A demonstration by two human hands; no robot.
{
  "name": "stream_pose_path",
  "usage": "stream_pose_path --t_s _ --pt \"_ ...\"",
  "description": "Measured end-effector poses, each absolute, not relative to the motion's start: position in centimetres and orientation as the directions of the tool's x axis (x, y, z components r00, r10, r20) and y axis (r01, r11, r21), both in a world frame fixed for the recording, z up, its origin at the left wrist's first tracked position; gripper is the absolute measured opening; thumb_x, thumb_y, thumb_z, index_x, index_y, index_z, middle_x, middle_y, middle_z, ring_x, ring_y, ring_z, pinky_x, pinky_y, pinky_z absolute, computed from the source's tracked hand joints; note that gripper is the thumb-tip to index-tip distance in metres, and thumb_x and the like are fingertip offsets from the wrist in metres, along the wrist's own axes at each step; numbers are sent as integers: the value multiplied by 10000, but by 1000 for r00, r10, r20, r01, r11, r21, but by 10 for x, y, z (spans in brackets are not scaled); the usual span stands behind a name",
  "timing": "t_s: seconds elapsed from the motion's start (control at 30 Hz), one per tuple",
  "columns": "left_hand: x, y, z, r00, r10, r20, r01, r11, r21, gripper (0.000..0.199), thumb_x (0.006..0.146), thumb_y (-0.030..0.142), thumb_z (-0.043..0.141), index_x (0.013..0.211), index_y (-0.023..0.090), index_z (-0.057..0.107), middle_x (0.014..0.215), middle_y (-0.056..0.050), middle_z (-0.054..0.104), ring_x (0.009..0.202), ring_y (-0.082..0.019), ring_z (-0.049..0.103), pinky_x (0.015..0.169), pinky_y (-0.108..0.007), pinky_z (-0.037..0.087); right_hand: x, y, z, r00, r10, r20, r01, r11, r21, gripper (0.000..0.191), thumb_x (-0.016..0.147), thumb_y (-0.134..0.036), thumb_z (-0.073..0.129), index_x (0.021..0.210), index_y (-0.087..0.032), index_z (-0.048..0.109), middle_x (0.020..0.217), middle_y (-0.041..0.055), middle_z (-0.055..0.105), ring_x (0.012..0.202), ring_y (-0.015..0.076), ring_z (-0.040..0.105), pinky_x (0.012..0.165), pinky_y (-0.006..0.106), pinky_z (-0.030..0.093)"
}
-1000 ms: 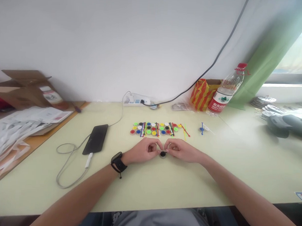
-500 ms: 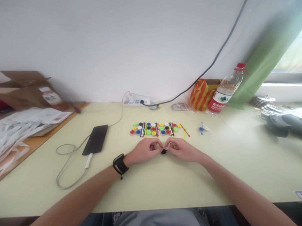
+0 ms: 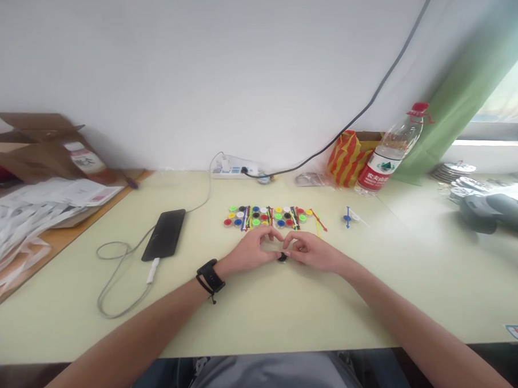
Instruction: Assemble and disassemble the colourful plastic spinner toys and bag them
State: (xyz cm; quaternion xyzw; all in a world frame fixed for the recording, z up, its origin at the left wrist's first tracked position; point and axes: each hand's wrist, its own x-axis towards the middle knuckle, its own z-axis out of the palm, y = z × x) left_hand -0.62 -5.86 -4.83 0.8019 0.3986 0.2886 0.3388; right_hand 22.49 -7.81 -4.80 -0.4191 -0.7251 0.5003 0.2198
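Note:
A small black disc [image 3: 282,257] lies on the pale green table between my two hands. My left hand [image 3: 256,251] touches its left side, thumb against the disc and index finger arched above. From the right, my right hand [image 3: 310,252] pinches at the disc with curled fingers. Just beyond my hands are rows of small coloured discs [image 3: 255,222] with thin coloured arrow-shaped sticks [image 3: 294,217] laid between them. Farther right lies a blue disc [image 3: 347,218] with a blue stick across it, beside a white disc [image 3: 356,219].
A black phone [image 3: 164,235] with a cable lies at left. Behind are a power strip [image 3: 235,169], a striped bag [image 3: 348,158] and a water bottle [image 3: 383,159]. White straps [image 3: 35,213] and a cardboard box [image 3: 38,144] are far left; a dark grey device [image 3: 494,213] is right.
My left hand's index finger has lifted away from its thumb, widening the gap between them. My right hand stays by the black disc. The view has shifted slightly.

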Motion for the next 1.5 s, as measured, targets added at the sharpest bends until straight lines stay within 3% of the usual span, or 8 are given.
stream_pose_path --t_s 0.23,0.53,0.67,0.77,1.07,1.27,1.4,1.5 --pt "-6 -64 -51 495 838 228 405 -455 793 258 790 283 795 1029 227 716 1050 -38 669 913 -203 581 759 -302 440 223 -90 -61 -420 907 24 420 218 -881 262 943 -472 607 977 -213 593 643 -54 492 560 122 434 537 249 321" --pt "-9 -53 -59 199 920 336 238 -379 894 105 868 285 711 934 205 691 879 -2 623 600 -108 371 572 -259 316 235 -105 -52 -226 972 58 416 150 -897 636 984 -549 525 1540 -270 395 812 -25 561 554 125 458 528 274 392" --pt "-9 -54 -59 219 910 352 252 -401 881 96 865 274 714 928 204 697 857 -1 613 604 -108 382 575 -259 325 235 -102 -44 -328 943 52 394 187 -900 396 982 -577 526 1055 -222 685 719 -26 514 556 116 404 547 274 367" --pt "-9 -55 -59 228 903 365 265 -418 869 87 867 260 711 932 204 700 862 0 611 607 -106 373 581 -260 325 239 -97 -40 -299 952 71 333 174 -927 604 987 -622 493 550 -212 417 562 -47 293 523 108 263 528 288 281" --pt "-8 -56 -56 248 899 361 286 -423 860 72 864 259 709 908 202 708 857 3 613 601 -102 378 574 -261 319 238 -95 -42 -278 952 128 352 225 -909 393 923 -590 623 1026 -215 677 708 -28 482 594 129 392 548 274 321" --pt "-9 -56 -57 252 892 376 296 -441 847 62 872 256 701 908 206 705 860 1 623 604 -105 370 571 -262 322 241 -101 -40 -241 968 64 296 136 -945 705 1004 -654 428 457 -210 395 505 -35 288 503 109 266 528 305 264" --pt "-8 -57 -57 261 890 375 303 -444 843 62 870 252 699 908 205 708 852 3 618 598 -103 372 569 -260 319 240 -99 -42 -184 974 134 344 191 -919 513 983 -637 498 876 -187 720 604 -36 383 567 132 353 549 291 283" --pt "-8 -57 -56 261 891 373 308 -443 842 58 870 249 698 903 203 708 853 2 624 597 -101 379 566 -257 320 234 -101 -46 -213 972 102 407 184 -895 544 967 -633 527 1276 -204 655 669 -40 474 600 145 416 568 276 350"
